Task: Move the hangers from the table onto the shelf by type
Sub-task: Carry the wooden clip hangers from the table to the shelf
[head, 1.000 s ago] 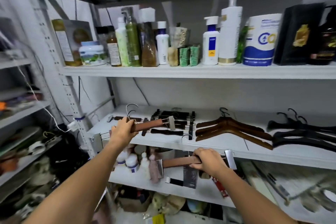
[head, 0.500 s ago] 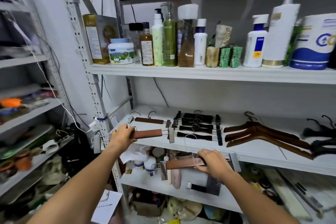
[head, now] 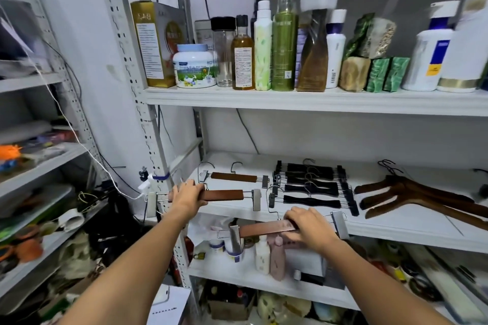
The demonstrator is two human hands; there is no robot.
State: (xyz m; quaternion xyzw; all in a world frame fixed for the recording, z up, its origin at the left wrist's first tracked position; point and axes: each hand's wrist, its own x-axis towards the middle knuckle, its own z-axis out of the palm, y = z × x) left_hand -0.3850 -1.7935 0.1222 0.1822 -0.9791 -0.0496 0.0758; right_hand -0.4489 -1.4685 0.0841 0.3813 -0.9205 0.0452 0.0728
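Observation:
My left hand [head: 188, 196] grips a brown wooden clip hanger [head: 224, 195] by its bar, held at the left front edge of the white middle shelf [head: 396, 229]. My right hand [head: 310, 224] grips a second brown clip hanger [head: 266, 229] just in front of and below the shelf's front edge. One more brown clip hanger [head: 233, 177] lies on the shelf behind the left one. To its right lies a pile of black clip hangers [head: 311, 187], then dark brown wooden coat hangers [head: 422, 199].
The upper shelf [head: 317, 100] carries bottles, a jar and boxes. A lower shelf [head: 264, 277] under my right hand holds small bottles. A perforated steel upright [head: 148, 124] stands left of the shelf, with a white cable and cluttered side shelves beyond.
The view has swung left and closer to the shelf. My left hand's hanger has come down toward the shelf's left front edge. My right hand still holds its hanger below the edge.

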